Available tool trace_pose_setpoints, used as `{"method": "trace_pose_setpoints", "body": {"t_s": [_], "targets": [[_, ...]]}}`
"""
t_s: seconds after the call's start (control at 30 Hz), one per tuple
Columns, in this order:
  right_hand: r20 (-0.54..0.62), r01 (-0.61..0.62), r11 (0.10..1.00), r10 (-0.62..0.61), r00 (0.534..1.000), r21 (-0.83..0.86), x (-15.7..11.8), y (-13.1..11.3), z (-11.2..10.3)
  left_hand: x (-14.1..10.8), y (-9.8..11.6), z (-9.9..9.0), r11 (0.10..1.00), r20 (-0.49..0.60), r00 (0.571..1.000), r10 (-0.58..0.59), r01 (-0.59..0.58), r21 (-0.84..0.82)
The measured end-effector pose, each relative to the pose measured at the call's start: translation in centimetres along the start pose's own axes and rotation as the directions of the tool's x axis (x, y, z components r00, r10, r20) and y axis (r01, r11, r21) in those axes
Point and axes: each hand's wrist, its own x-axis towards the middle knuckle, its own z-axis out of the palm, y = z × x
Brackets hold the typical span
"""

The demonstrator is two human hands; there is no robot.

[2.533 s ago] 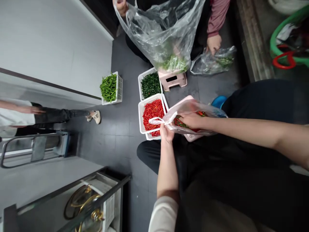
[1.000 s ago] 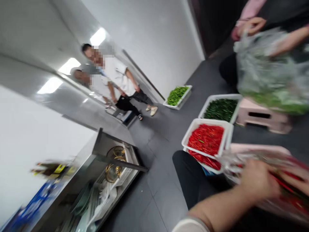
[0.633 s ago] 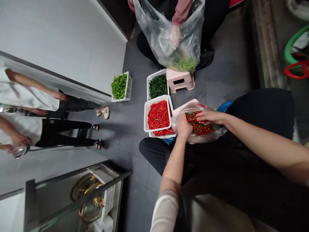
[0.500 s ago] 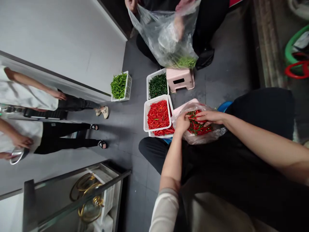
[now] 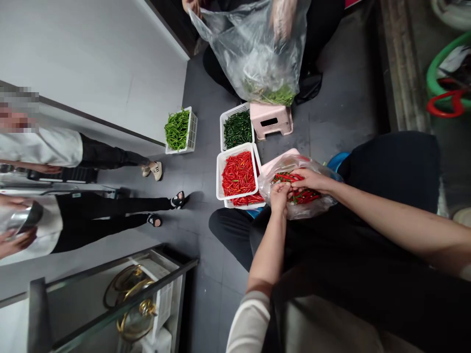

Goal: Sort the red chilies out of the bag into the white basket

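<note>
A clear plastic bag (image 5: 317, 208) of red chilies with green stems (image 5: 307, 195) lies open in front of my lap, partly on a pink stool (image 5: 281, 156). My left hand (image 5: 280, 193) is over the bag's left side, its fingers pinched together. My right hand (image 5: 311, 180) reaches in from the right, and its fingertips meet those of my left hand. What sits between the fingers is too small to make out. Just left of the bag, a white basket of red chilies (image 5: 239, 174) rests on another basket (image 5: 248, 200) of red chilies.
Dark green chilies fill a basket (image 5: 237, 130) beside a second pink stool (image 5: 270, 120); light green ones fill another (image 5: 177, 130). A person opposite holds a large clear bag (image 5: 253, 54). Two people stand left, one holding a metal bowl (image 5: 31, 215). A metal rack (image 5: 121, 299) is lower left.
My right hand has moved left, and the two hands' fingertips have come together over the bag. The person with the bowl has stepped, and the person opposite has shifted a hand in the large bag.
</note>
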Motion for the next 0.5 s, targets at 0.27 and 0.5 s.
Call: {"method": "trace_pose_setpoints", "body": {"t_s": [0.27, 0.5], "targets": [[0.089, 0.099, 0.991, -0.091, 0.992, -0.088, -0.5, -0.7, -0.2, 0.2, 1.9, -2.0, 0.963, 0.15, 0.964, -0.22, 0.239, -0.126], [0.006, 0.161, 0.895, -0.174, 0.985, -0.415, 0.7, 1.1, -0.5, 0.5, 1.0, -2.3, 0.982, 0.041, 0.995, 0.088, -0.093, 0.165]]}}
